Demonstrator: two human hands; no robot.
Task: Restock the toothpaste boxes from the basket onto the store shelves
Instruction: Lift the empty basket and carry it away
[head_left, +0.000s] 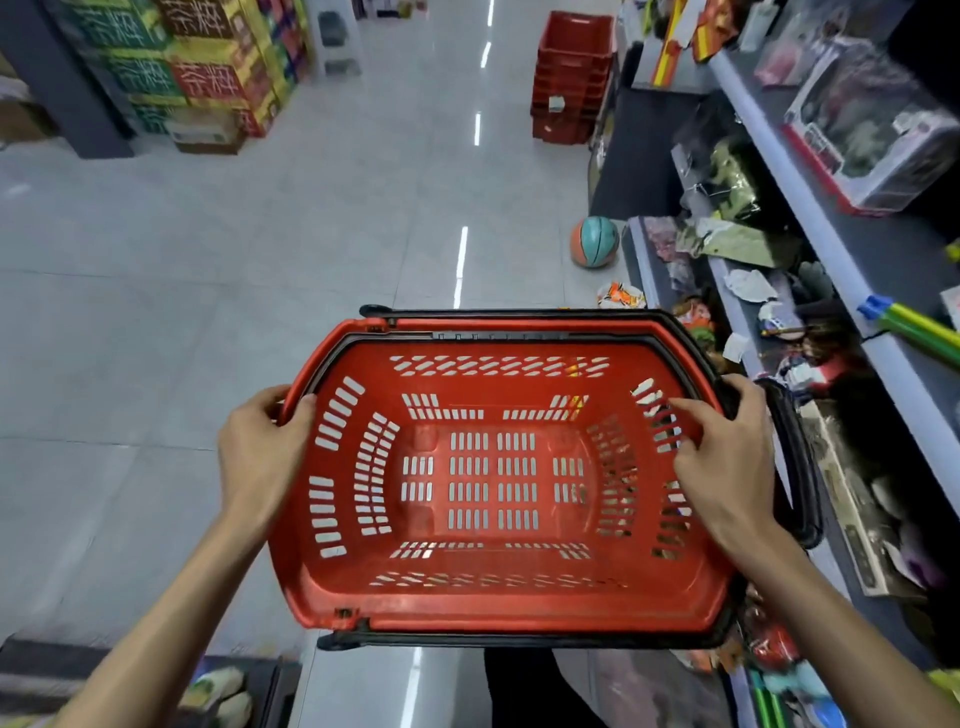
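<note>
- The left hand (260, 457) grips the left short end of the red basket (493, 605). Its thumb lies over the rim to the inside, and the other fingers (244, 415) are curled around the outside.
- The right hand (727, 462) holds the opposite short end. Its fingers (680, 415) are spread down the inner slotted wall and the thumb is at the rim, just beside the black handle (800, 467), which hangs down on that side.
- The basket is between the two hands, in front of the body and above the floor (260, 234). Its long axis runs from left to right, so each hand is equally near to it.
- No toothpaste box is visible inside: the bottom and the walls of the basket show bare. I judge that the restocking is finished, or that the boxes are somewhere outside this view.
- The shelf (810, 208) stands to the right of the basket, close to the right hand. The goods on it look like toys, though this edge of the view is too blurred to be sure.
- Further along the aisle, a ball (595, 241) lies on the floor at the foot of the shelf.
- Beyond it are stacked red crates (571, 78), and at the far left stacked cartons (197, 73).
</note>
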